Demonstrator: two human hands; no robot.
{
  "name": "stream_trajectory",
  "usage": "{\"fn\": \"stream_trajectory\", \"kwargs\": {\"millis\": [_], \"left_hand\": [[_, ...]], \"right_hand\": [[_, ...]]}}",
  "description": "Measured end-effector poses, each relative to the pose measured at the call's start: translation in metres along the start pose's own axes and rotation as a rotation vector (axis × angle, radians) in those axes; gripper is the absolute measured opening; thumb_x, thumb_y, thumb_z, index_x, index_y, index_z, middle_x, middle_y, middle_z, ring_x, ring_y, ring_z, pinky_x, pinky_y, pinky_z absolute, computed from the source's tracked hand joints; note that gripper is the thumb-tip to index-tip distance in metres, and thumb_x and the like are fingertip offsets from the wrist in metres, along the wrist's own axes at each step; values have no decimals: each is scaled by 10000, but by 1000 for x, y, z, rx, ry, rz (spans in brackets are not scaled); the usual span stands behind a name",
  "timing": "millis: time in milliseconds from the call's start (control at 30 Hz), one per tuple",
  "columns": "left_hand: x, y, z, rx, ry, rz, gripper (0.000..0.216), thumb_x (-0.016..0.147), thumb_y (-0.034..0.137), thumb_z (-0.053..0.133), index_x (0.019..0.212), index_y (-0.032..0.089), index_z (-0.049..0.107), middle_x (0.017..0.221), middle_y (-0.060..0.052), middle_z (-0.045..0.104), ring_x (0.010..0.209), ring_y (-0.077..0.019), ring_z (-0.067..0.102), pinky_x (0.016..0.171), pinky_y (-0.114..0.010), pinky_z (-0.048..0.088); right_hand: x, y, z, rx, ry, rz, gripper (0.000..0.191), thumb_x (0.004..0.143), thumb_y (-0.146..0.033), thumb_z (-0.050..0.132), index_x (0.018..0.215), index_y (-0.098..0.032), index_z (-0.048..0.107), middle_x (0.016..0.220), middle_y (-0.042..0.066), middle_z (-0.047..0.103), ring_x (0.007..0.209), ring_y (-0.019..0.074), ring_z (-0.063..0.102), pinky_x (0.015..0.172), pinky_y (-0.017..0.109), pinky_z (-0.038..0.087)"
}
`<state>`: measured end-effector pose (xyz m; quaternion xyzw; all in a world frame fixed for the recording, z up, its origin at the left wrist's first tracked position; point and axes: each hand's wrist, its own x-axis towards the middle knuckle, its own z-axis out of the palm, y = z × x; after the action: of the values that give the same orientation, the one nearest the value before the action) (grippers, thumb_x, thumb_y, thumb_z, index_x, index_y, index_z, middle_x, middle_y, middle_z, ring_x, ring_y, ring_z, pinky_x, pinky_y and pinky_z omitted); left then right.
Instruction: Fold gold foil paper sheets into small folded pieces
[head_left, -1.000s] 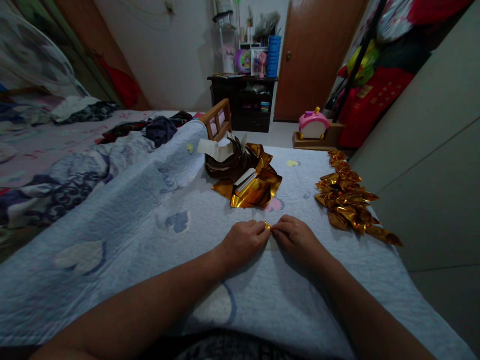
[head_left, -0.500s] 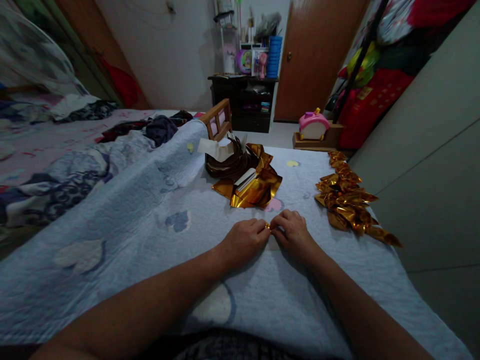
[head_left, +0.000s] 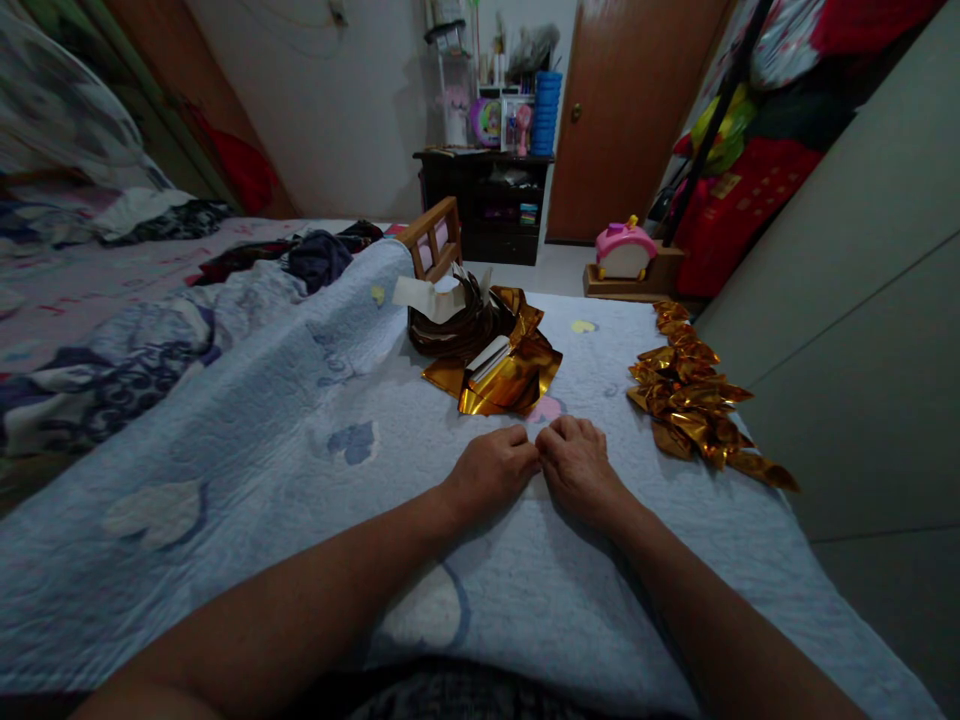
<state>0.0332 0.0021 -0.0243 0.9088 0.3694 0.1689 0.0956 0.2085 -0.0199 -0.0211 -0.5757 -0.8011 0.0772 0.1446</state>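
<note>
My left hand (head_left: 493, 468) and my right hand (head_left: 577, 462) meet over the bed, fingertips touching and fingers curled closed. A piece of gold foil paper showed between them a moment before; now the fingers hide it. Beyond the hands lies a loose heap of gold foil sheets (head_left: 517, 375), with a dark curled stack of sheets (head_left: 442, 335) and white paper edges behind it. Off to the right of my right hand, folded gold foil pieces (head_left: 694, 400) lie in a long pile near the bed's edge.
A pale blue quilt (head_left: 300, 540) with heart patterns covers the bed. At its far end stands a wooden bed rail (head_left: 435, 240). A pink toy (head_left: 626, 250) sits beyond the bed, a grey cabinet (head_left: 862, 330) flanks the right side, and rumpled bedding (head_left: 135, 360) lies left.
My right hand's fingers have folded down and closed in against the left hand. The bit of gold foil seen between the fingertips has become hidden.
</note>
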Motion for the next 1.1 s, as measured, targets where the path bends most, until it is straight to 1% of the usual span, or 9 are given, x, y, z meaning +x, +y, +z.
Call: {"fn": "stream_trajectory", "kwargs": {"millis": [133,300,433,533,733,833,1000,1100], "left_hand": [[2,-3,-2,-113,15,-19,158,966,241,591,892,162,705,868,-32,632,801,-157,620,720,-253,487],[4,-4,-2,-175,11,-52,192,981,231,564,871,156,702,853,-31,629,813,-156,620,746,-253,488],[5,-2,-2,-198,15,-92,113,936,216,631,865,159,696,839,-21,617,803,-158,610,730,-250,481],[6,-2,-1,-234,31,-104,52,901,170,649,866,161,687,837,-15,609,803,-158,606,728,-252,476],[4,-3,-1,-307,51,-108,84,881,119,645,932,166,692,893,-20,617,851,-159,623,766,-257,493],[2,-4,1,-270,67,-74,88,905,143,635,934,168,714,908,-30,626,856,-158,623,772,-256,503],[0,-4,6,-130,62,-39,153,960,190,586,908,162,726,929,-45,630,848,-155,624,791,-262,526],[0,-2,7,-84,49,-40,166,975,193,567,938,153,724,949,-53,641,857,-160,630,807,-272,539]], "right_hand": [[2,6,0,59,-24,18,178,966,-213,501,966,-226,678,1070,87,610,1001,258,492,860,392,354],[6,12,1,130,-48,45,194,958,-200,510,928,-228,700,1047,81,617,1010,257,500,867,391,347],[5,12,4,99,-24,34,169,942,-204,533,948,-226,701,1047,89,617,1005,267,498,852,390,345],[3,10,6,64,3,22,167,920,-185,542,975,-234,692,1062,91,610,1018,274,496,874,401,346],[2,7,4,-4,9,22,158,927,-226,539,1037,-242,651,1145,103,595,1085,293,485,972,450,332],[1,8,4,-37,21,27,173,951,-267,512,1088,-229,611,1231,120,577,1155,308,464,1028,485,306],[0,8,7,-101,56,38,289,953,-285,497,1227,-204,536,1364,152,541,1284,327,405,1122,555,212],[0,8,8,-118,50,38,328,959,-300,487,1267,-195,519,1395,154,531,1304,329,397,1130,552,212]]}}
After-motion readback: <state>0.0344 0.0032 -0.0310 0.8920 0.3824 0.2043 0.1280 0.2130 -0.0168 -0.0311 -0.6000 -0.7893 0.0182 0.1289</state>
